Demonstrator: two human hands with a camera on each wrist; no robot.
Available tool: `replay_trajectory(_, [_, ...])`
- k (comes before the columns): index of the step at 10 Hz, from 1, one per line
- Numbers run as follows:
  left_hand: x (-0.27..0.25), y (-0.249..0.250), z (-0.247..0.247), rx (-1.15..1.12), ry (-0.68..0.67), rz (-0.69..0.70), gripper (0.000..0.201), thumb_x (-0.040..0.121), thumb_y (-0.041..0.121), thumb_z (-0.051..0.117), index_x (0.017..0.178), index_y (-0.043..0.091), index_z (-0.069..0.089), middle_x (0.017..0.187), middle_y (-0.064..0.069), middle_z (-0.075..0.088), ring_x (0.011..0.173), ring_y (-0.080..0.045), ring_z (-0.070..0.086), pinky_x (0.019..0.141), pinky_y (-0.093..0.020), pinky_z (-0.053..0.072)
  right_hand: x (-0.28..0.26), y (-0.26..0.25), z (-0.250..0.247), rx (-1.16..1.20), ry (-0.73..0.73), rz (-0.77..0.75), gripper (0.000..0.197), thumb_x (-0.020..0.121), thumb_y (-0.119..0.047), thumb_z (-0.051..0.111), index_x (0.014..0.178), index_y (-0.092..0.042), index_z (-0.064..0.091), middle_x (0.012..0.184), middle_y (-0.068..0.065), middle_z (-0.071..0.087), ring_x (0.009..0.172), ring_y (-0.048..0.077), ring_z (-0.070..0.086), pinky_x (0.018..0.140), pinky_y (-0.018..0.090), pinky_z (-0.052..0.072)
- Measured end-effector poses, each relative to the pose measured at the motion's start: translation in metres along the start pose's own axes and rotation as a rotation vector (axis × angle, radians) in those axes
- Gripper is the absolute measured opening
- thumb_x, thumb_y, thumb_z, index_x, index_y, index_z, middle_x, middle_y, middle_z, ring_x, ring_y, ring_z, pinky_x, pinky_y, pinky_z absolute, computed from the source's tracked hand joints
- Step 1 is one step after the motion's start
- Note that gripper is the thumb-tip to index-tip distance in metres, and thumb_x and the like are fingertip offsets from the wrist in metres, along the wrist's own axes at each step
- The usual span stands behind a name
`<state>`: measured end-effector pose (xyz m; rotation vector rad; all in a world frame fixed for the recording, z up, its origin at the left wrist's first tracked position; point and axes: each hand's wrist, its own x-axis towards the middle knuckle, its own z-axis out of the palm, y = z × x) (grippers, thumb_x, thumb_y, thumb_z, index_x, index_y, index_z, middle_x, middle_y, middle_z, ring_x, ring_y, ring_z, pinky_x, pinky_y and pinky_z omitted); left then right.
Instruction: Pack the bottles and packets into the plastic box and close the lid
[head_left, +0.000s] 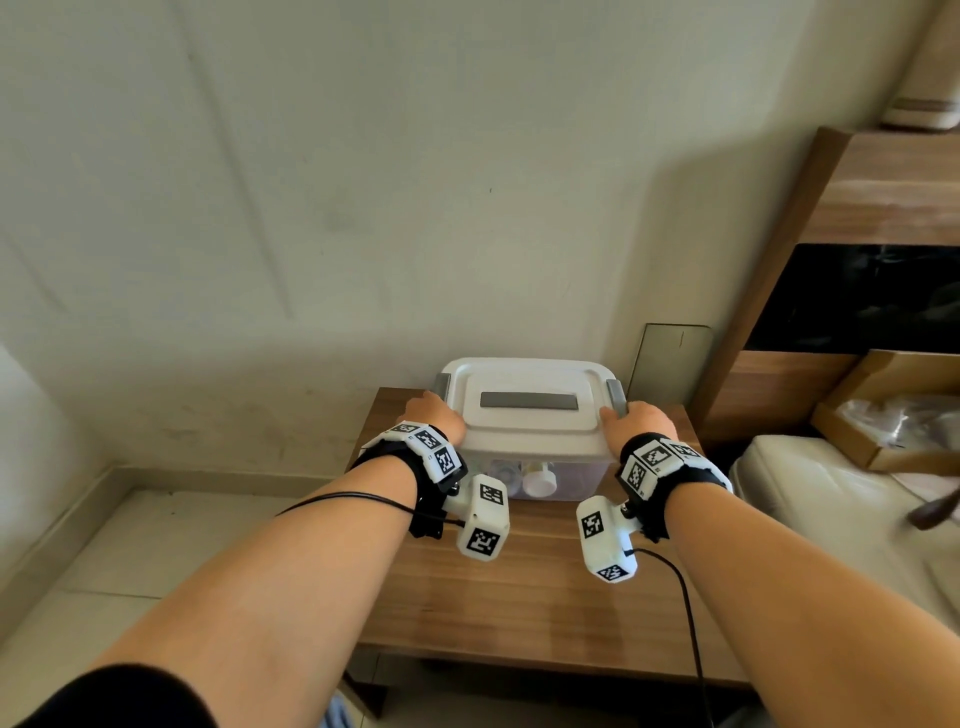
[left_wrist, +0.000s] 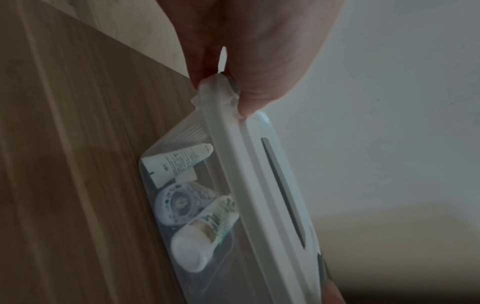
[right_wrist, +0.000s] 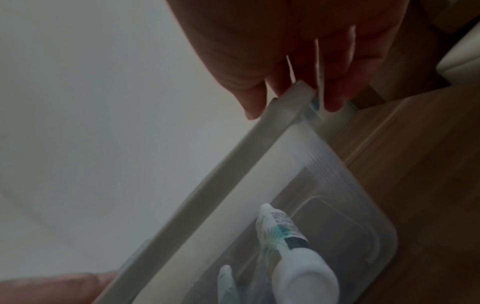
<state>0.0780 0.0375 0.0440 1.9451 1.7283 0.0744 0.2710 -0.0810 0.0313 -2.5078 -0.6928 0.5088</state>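
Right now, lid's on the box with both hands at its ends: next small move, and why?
Probably press both ends down and snap the grey latches. The lid already covers the plastic box, bottles visible inside; the left hand and right hand grip its ends, thumbs on top. Whether the latches are engaged can't be told.

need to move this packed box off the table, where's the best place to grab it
Take the plastic box by its two short ends, under the lid's overhanging rim by the grey latches, one hand from each side. The left hand and right hand already sit there. The rim gives fingers a ledge; the clear walls look smooth. The flat grey handle on top might work too.
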Motion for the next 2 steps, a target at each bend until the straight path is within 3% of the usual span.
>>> replay_trajectory(1, [-0.0045,0.0008,0.0022,-0.065,-0.003,-0.009,0.059,0.094,0.035,0.047,0.143,0.006,0.032,0.145,-0.015,0.047,0.130,-0.036,0.049,0.106,-0.045,0.042,-0.0046,-0.0002,0.0014,-0.013,0.045,0.011,0.049,0.092,-0.046,0.048,0.123,-0.009,0.056,0.118,0.016,0.062,0.105,0.037,0.059,0.085,0.041,0.051])
replay_trajectory(2, [-0.0136,0.0023,-0.0039,-0.079,0.027,0.029,0.061,0.095,0.039,0.043,0.147,0.010,0.028,0.147,-0.013,0.045,0.133,-0.036,0.045,0.108,-0.043,0.040,-0.0124,-0.0046,-0.0057,0.019,0.125,-0.011,0.049,0.091,-0.046,0.050,0.124,-0.011,0.054,0.120,0.016,0.060,0.110,0.037,0.056,0.091,0.045,0.051])
